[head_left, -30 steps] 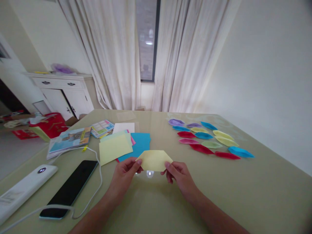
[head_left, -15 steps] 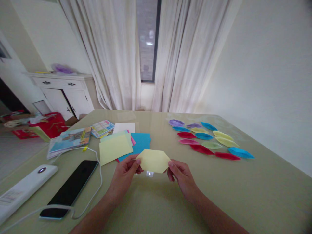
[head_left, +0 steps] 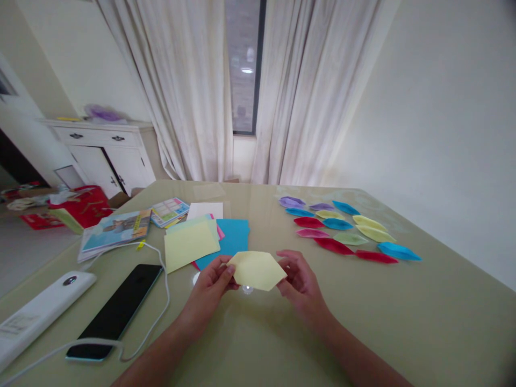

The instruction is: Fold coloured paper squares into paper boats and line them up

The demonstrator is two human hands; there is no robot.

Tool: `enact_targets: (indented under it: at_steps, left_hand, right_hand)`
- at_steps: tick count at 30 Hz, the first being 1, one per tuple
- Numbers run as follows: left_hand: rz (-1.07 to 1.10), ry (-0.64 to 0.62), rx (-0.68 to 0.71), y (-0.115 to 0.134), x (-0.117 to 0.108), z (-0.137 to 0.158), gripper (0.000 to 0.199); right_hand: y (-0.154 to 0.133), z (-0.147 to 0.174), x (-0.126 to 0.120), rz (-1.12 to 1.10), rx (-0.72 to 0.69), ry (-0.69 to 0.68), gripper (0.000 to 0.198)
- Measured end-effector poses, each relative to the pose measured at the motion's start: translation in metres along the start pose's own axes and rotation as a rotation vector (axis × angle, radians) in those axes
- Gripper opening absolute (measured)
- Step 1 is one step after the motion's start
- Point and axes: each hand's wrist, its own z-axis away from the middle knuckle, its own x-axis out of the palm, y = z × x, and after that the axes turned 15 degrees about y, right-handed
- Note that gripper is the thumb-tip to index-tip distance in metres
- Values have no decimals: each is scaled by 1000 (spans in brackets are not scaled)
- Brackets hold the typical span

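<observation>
Left hand (head_left: 213, 282): yellow paper (head_left: 258, 270) pinched at left end | right hand (head_left: 300, 282): grip cannot be told — edges best held lightly, uncreased

Bare forearms (head_left: 171, 338), bare hands (head_left: 210, 282), slender fingers (head_left: 293, 256)

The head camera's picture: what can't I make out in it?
All in the head view:
Folded yellow paper: underside hidden by its upper face.
Right grip: any contact hidden behind the paper's corner.
White device: near end cut off by the left edge.
Top booklet: lettering too small and blurred.
</observation>
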Motion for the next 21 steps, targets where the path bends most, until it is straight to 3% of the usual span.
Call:
enact_targets:
  at_steps: [3, 6, 9, 13, 21]
  left_hand:
    - [45, -3, 1, 4, 1, 3, 48]
    - [80, -5, 4, 8, 1, 6, 43]
    - [97, -21, 2, 10, 2, 9, 42]
    - [119, -68, 67, 9, 1, 11, 49]
    - [68, -101, 230, 13, 3, 18, 28]
  right_hand:
    - [-5, 2, 0, 192, -266, -126, 17]
    - [-7, 6, 1, 291, -439, -199, 37]
    - [-6, 12, 1, 329, -495, -216, 53]
    - [-5, 13, 1, 371, -526, -179, 52]
    - [-6, 8, -3, 294, -580, -267, 53]
